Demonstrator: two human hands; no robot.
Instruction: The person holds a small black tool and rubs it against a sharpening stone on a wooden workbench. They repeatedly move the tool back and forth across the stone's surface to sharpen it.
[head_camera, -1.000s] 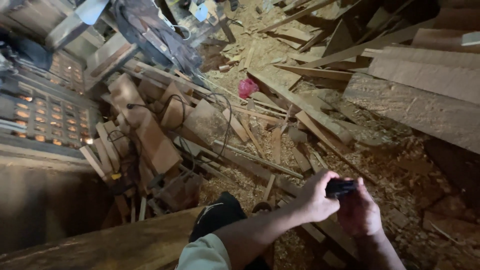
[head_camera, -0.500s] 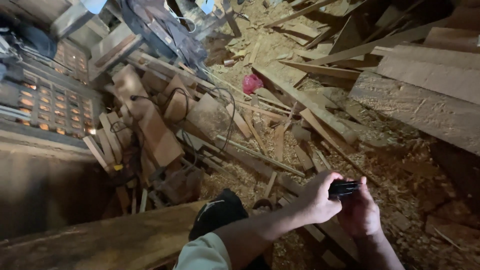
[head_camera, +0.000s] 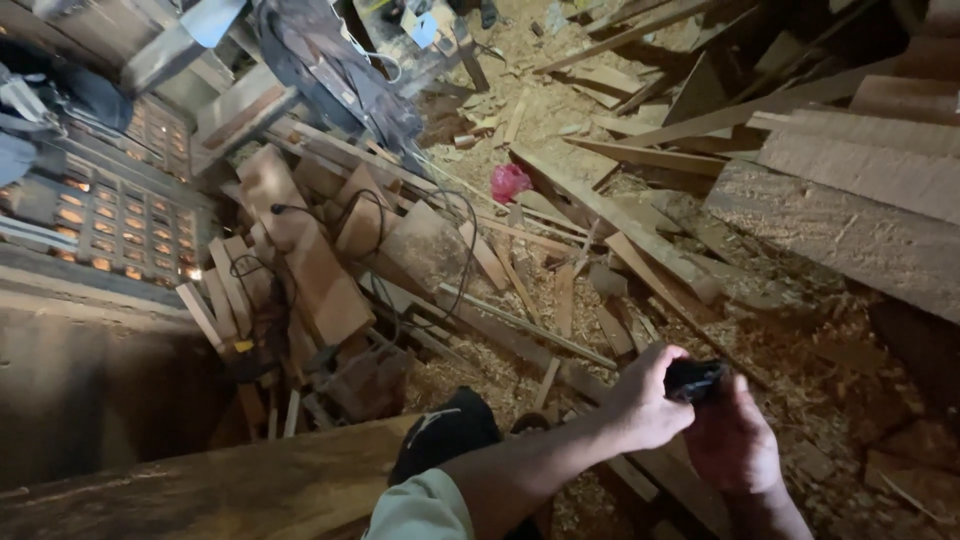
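I am holding a small black object between both hands, low over a floor of sawdust. My left hand is closing its fingers around the object's left end, and my right hand is cupping it from below, fingers curled against it. What the object is, I cannot tell. Offcut boards are lying scattered across the floor. A red crumpled bag is lying among them, well apart from my hands. Black cables are trailing over planks at the floor's left side.
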